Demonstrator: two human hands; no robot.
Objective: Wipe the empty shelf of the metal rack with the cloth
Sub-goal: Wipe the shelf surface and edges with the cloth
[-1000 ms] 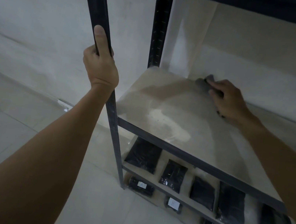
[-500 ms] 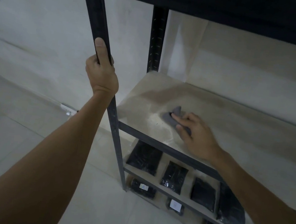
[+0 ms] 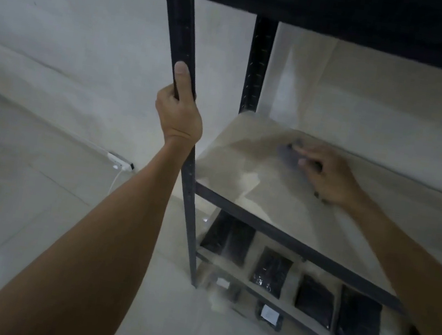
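A dark metal rack stands against a pale wall. Its empty shelf point(image 3: 241, 176) is a light board at about waist height. My left hand point(image 3: 179, 112) grips the rack's front left post point(image 3: 179, 17), thumb lying up along it. My right hand point(image 3: 327, 174) presses a small grey cloth point(image 3: 287, 155) down on the shelf toward its back left part. The fingers lie over the cloth and hide most of it; the hand is blurred by motion.
Lower shelves hold several flat black packets point(image 3: 271, 271), some with white labels. A dark upper shelf point(image 3: 352, 12) overhangs the work area. A white power strip point(image 3: 118, 165) with a cable lies on the tiled floor by the wall, left of the rack.
My right hand swept the cloth from the shelf's back to its front edge, and has now moved it toward the back again. My left hand stayed on the post.
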